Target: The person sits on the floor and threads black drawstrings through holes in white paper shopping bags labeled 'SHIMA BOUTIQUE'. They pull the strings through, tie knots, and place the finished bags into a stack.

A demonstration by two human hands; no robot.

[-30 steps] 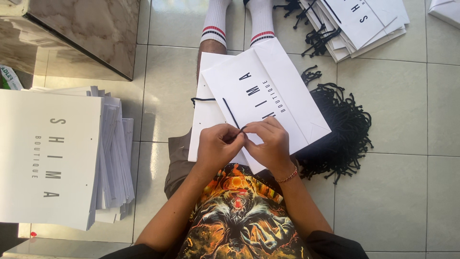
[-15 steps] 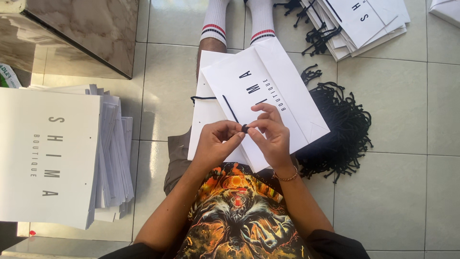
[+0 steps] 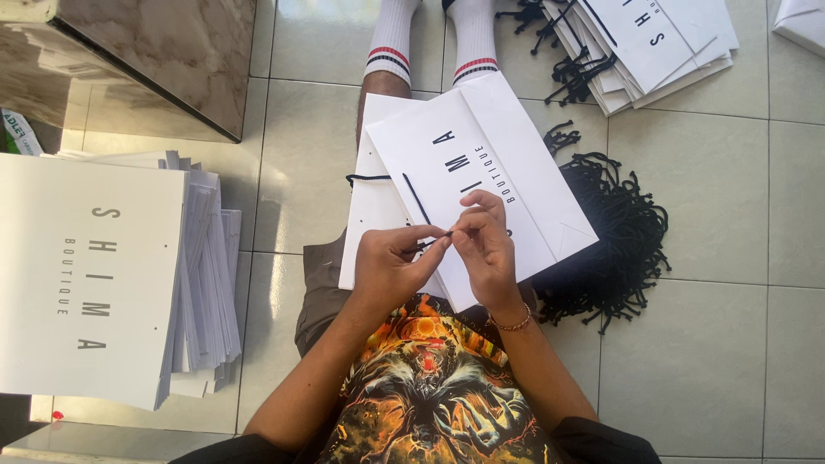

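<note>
A black cord (image 3: 423, 244) is pinched taut between both hands, left (image 3: 388, 271) and right (image 3: 486, 249), over the bag (image 3: 481, 163), spare cords (image 3: 614, 241) piled at 3 o'clock for easy grabbing.

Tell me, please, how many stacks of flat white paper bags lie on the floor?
2: one stack left of the person, one stack at top right. A white corner at the far top right may be another.

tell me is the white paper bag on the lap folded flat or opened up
Folded flat: the white paper bag lies flat across the legs, showing only crease lines. Both hands, left hand and right hand, pinch a black cord over it.
</note>
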